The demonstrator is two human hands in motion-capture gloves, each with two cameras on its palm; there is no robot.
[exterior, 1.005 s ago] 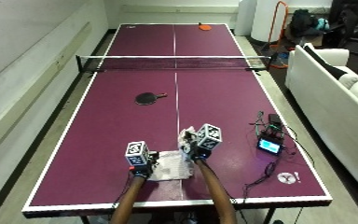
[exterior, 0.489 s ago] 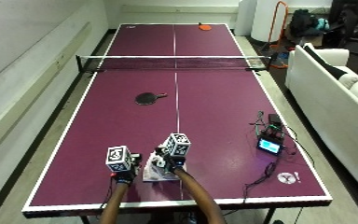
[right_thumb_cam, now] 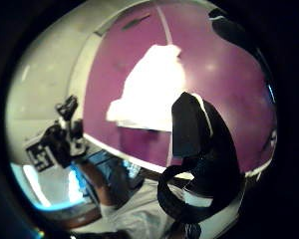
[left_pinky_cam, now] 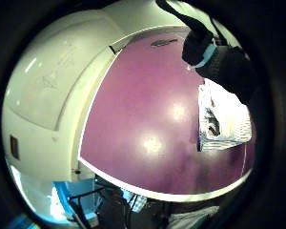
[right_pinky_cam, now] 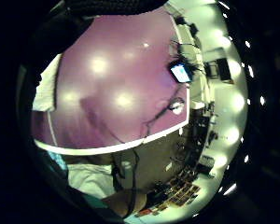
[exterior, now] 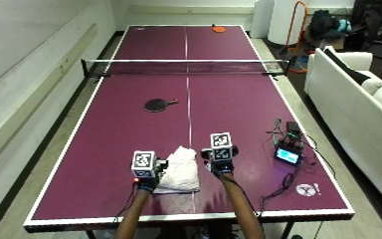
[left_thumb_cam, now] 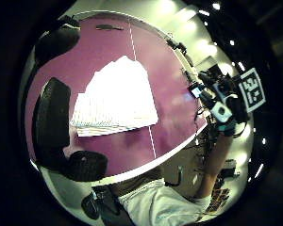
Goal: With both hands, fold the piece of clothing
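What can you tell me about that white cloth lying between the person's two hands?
The white cloth looks like a soft woven fabric, already folded into a compact, roughly rectangular bundle with layered edges showing at one side. It lies flat on the purple table tennis table, near the person's end and just left of the white centre line. The left hand sits at its left edge and the right hand just off its right side; whether either actually touches it cannot be told. Neither palm view shows fingers curled around it.

Purple table-tennis table (exterior: 118, 139) with folded white cloth (exterior: 180, 171), black paddle (exterior: 158, 104), small device (exterior: 288, 155).
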